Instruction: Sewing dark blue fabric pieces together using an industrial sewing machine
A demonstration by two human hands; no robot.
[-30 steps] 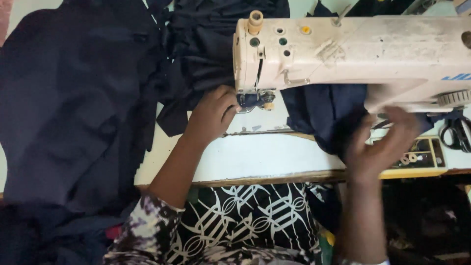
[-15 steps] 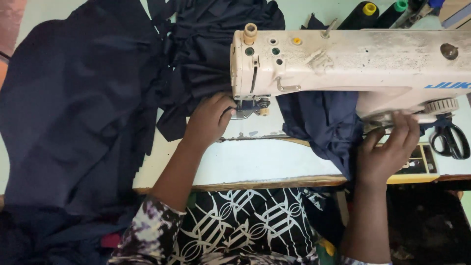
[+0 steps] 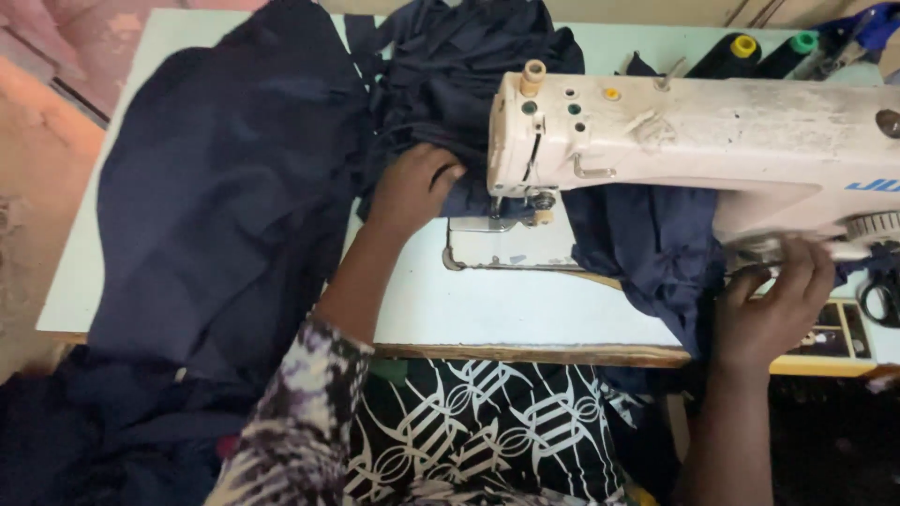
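A cream sewing machine stands on a white table. Dark navy fabric lies heaped over the table's left side and hangs off the front edge. My left hand rests flat on this fabric just left of the needle and presser foot. More navy fabric is bunched under the machine arm on the right. My right hand reaches up to the handwheel at the machine's right end, with its fingers curled around a blurred part beside the wheel.
Thread cones, one yellow-topped and one green-topped, stand behind the machine. Black-handled scissors lie at the far right. A small control panel sits at the table's front right edge. My patterned lap is below the table.
The camera view has shifted down and nearer. My right hand rose from the bunched fabric to the handwheel area. My left hand stayed on the fabric by the needle.
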